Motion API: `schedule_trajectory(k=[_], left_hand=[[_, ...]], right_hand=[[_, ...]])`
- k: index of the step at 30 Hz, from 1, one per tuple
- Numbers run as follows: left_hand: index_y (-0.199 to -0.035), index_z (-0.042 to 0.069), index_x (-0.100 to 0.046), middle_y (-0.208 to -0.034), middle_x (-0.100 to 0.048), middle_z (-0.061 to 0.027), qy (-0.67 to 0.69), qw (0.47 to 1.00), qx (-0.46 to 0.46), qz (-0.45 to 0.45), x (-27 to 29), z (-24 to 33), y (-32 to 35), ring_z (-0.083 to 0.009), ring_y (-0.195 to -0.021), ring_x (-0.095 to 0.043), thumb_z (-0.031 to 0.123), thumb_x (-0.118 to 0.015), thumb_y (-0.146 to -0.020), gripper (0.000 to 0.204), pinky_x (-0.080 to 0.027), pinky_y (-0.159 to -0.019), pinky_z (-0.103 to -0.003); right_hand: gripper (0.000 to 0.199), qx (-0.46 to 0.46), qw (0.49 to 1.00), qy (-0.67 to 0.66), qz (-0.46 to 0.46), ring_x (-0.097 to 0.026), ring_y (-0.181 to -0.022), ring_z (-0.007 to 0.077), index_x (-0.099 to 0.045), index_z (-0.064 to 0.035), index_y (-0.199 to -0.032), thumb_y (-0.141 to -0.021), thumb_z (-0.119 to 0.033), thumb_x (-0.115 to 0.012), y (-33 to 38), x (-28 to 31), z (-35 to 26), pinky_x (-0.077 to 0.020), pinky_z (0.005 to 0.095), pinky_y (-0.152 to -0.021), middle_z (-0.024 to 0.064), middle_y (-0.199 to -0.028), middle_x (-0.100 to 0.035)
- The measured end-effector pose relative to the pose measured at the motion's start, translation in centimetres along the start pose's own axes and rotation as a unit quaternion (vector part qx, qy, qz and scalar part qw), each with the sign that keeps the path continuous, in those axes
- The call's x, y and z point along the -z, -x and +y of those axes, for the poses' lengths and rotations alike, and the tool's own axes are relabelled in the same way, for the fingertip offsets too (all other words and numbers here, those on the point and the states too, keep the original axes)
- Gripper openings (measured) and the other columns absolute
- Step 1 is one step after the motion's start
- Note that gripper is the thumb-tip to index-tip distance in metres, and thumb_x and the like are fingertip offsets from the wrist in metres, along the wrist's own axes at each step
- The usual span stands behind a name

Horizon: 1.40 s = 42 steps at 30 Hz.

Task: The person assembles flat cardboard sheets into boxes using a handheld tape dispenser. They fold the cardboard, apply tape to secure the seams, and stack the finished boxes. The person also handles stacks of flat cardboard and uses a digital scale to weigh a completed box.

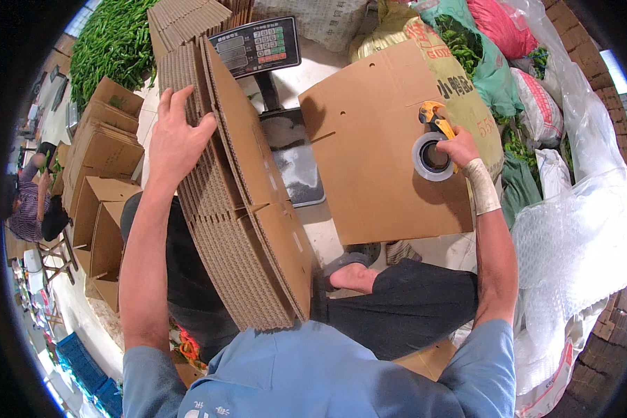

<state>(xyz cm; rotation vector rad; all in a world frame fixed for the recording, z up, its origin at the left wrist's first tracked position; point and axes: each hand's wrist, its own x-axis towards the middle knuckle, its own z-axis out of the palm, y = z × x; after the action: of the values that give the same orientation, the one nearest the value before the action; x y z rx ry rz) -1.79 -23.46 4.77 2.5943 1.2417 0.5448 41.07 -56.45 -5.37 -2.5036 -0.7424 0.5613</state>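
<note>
My left hand (pixel 180 136) lies across the corrugated edges of a thick stack of flattened cardboard boxes (pixel 233 258), its fingers apart and its thumb toward the front sheet. The stack stands on edge, leaning against my left leg. In my right hand (pixel 458 148), closed around its handle, is a yellow-orange tape dispenser (pixel 435 117) with a roll of tape (pixel 425 164) on it. Behind the dispenser a single brown cardboard box (pixel 376 167), folded flat or nearly so, stands in front of me. Whether the right hand also touches this box, I cannot tell.
A scale with a keypad display (pixel 258 45) and a metal platform (pixel 292 157) stands between the stack and the box. Green peppers (pixel 111 52) are heaped far left, near more cardboard boxes (pixel 101 153). Full sacks (pixel 491 63) and bubble wrap (pixel 571 237) line the right. A person (pixel 31 202) sits far left.
</note>
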Motion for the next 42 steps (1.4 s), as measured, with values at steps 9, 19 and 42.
schedule_trajectory(k=[9, 19, 42], left_hand=[[-0.139, 0.01, -0.049, -0.15, -0.038, -0.0309, 0.005, 0.999, -0.037, 0.035, -1.1, -1.7, -0.5, -0.0471, -0.128, -0.049, 0.037, -0.066, -0.082, 0.065, -0.045, -0.103, -0.049], [-0.137, 0.012, -0.049, -0.151, -0.036, -0.032, -0.005, 0.998, -0.055, 0.019, -2.4, -2.4, -1.1, -0.0528, -0.116, -0.056, 0.038, -0.064, -0.08, 0.065, -0.048, -0.098, -0.054], [-0.143, 0.013, -0.045, -0.156, -0.031, -0.0264, -0.063, 0.988, -0.136, -0.046, -7.6, 5.7, -5.5, -0.052, -0.125, -0.052, 0.04, -0.062, -0.082, 0.069, -0.047, -0.103, -0.053]], right_hand=[[0.055, -0.026, 0.996, 0.054, -0.06, -0.07, -0.084, 0.031, -0.066, 0.01, -0.097, -0.061, -0.03, -0.079, 0.7, -1.0, -4.5, -0.0558, 0.039, -0.076, 0.0216, -0.091, -0.071], [0.047, -0.031, 0.997, 0.065, 0.001, -0.072, -0.088, 0.0376, -0.069, 0.0091, -0.091, -0.062, -0.028, -0.077, 3.1, -3.4, -6.9, -0.0574, 0.0424, -0.078, 0.0277, -0.092, -0.072], [0.039, -0.097, 0.992, 0.073, 0.025, -0.072, -0.099, 0.0356, -0.074, 0.0022, -0.097, -0.068, -0.024, -0.069, -0.5, 1.0, -6.3, -0.0572, 0.0417, -0.084, 0.0221, -0.102, -0.073]])
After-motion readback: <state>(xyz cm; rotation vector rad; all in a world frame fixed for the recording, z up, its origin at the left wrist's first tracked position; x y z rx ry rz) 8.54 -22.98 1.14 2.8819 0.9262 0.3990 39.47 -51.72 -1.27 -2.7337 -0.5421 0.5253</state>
